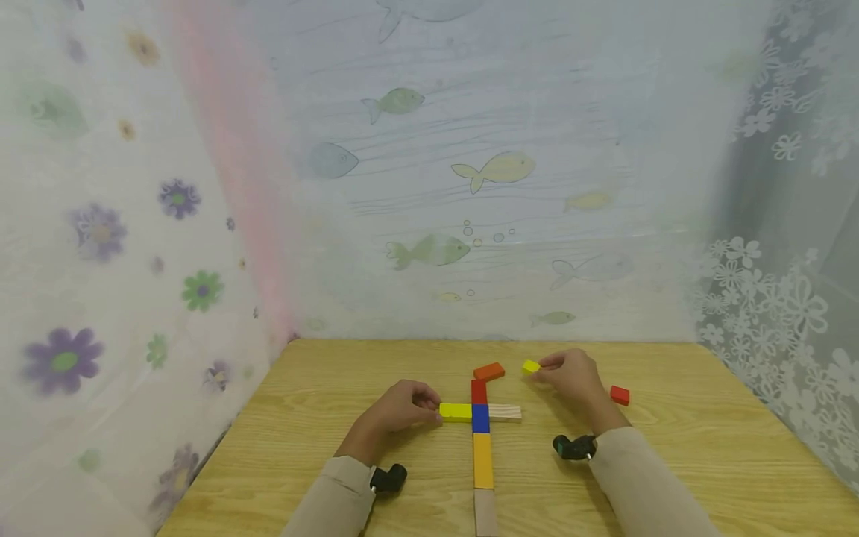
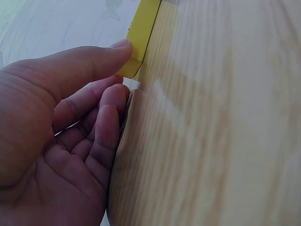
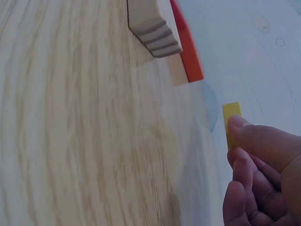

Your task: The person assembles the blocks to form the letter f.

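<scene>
Left grip [image 1: 400, 406] holds one yellow bar [image 1: 456, 412]; right grip [image 1: 573, 378], one yellow block [image 1: 530, 367].

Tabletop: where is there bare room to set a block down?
Free: the tabletop left of the left hand; also between the orange-yellow block and right wrist camera. Crowded: around the blue block, bordered on four sides.
</scene>
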Available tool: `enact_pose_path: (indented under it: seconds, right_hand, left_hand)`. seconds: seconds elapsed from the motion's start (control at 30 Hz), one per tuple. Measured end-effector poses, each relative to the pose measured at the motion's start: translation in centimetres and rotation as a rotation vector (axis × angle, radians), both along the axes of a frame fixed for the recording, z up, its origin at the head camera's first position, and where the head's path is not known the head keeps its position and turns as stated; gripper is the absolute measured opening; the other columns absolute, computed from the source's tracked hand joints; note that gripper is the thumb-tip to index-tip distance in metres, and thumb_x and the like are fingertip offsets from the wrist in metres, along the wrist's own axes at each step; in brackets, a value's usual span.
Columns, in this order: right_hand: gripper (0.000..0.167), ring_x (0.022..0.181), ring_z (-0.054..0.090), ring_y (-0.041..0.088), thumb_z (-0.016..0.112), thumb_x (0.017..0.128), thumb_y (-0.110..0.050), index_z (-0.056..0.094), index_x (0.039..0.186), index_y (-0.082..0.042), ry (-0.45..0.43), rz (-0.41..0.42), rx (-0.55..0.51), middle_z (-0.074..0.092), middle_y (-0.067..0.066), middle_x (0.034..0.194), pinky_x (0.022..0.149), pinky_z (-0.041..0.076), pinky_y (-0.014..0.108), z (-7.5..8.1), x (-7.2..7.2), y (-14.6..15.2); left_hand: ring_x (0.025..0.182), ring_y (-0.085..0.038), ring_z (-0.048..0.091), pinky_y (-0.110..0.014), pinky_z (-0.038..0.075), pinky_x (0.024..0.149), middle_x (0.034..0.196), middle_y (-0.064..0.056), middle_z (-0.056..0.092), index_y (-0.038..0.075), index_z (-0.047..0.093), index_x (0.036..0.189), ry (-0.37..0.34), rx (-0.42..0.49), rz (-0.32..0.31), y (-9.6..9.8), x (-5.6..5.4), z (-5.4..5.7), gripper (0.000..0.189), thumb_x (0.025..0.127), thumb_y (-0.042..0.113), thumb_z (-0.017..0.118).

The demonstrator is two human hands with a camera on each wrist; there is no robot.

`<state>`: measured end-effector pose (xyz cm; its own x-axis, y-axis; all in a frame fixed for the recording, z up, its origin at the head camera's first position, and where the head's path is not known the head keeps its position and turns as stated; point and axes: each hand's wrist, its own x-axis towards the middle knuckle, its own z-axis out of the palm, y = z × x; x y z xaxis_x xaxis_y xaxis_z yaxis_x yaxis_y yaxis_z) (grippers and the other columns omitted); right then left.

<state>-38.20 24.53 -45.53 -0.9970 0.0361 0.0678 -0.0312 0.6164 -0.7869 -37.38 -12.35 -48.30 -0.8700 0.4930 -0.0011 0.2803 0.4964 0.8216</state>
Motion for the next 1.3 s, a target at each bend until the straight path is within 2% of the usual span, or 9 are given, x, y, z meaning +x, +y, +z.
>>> enact_pose_path:
  seconds: [0.4, 0.53, 0.7, 1.07, 1.3]
  right_hand:
    - [0.039, 0.095, 0.073, 0.025, 0.086, 0.085, -0.028, 0.077, 0.114, -0.003, 0.003, -0.042, -0.014, 0.078, 0.011, 0.105, 0.076, 0.06, 0.034, -0.9, -1.4, -0.8]
    - [0.04, 0.094, 0.074, 0.025, 0.087, 0.084, -0.028, 0.077, 0.113, -0.003, 0.017, -0.063, 0.012, 0.079, 0.011, 0.103, 0.076, 0.06, 0.034, -1.1, -1.6, -1.2]
    - [0.04, 0.1, 0.071, 0.03, 0.088, 0.083, -0.029, 0.078, 0.112, -0.003, 0.032, -0.086, 0.056, 0.079, 0.01, 0.1, 0.081, 0.059, 0.04, -1.2, -1.8, -1.3]
    - [0.038, 0.113, 0.065, 0.039, 0.088, 0.082, -0.027, 0.079, 0.11, -0.002, 0.026, -0.079, 0.054, 0.077, 0.015, 0.109, 0.095, 0.054, 0.051, -1.5, -2.3, -2.1]
    - [0.037, 0.114, 0.064, 0.039, 0.087, 0.083, -0.025, 0.078, 0.111, -0.003, 0.004, -0.082, 0.068, 0.075, 0.015, 0.112, 0.097, 0.053, 0.052, -1.4, -2.5, -2.6]
  left_hand:
    - [0.087, -0.017, 0.062, -0.03, 0.053, 0.081, 0.095, -0.001, 0.068, 0.01, 0.073, 0.108, 0.005, 0.003, 0.007, 0.0, 0.1, -0.1, 0.026, 0.088, 0.022, 0.084]
    - [0.086, -0.017, 0.061, -0.032, 0.053, 0.081, 0.095, -0.001, 0.068, 0.01, 0.072, 0.109, -0.006, 0.011, 0.005, 0.0, 0.2, 0.1, 0.026, 0.089, 0.022, 0.084]
    - [0.086, -0.018, 0.061, -0.032, 0.053, 0.082, 0.096, -0.002, 0.067, 0.009, 0.072, 0.11, -0.019, 0.029, 0.001, 0.1, 0.2, 0.2, 0.027, 0.089, 0.022, 0.083]
    - [0.086, -0.017, 0.062, -0.031, 0.053, 0.082, 0.095, -0.001, 0.068, 0.009, 0.072, 0.109, -0.009, 0.019, 0.005, 0.1, 0.2, 0.3, 0.026, 0.089, 0.021, 0.083]
    - [0.086, -0.017, 0.062, -0.031, 0.053, 0.082, 0.096, -0.002, 0.068, 0.008, 0.072, 0.111, -0.018, 0.029, -0.003, 0.0, 0.3, 0.2, 0.027, 0.089, 0.02, 0.083]
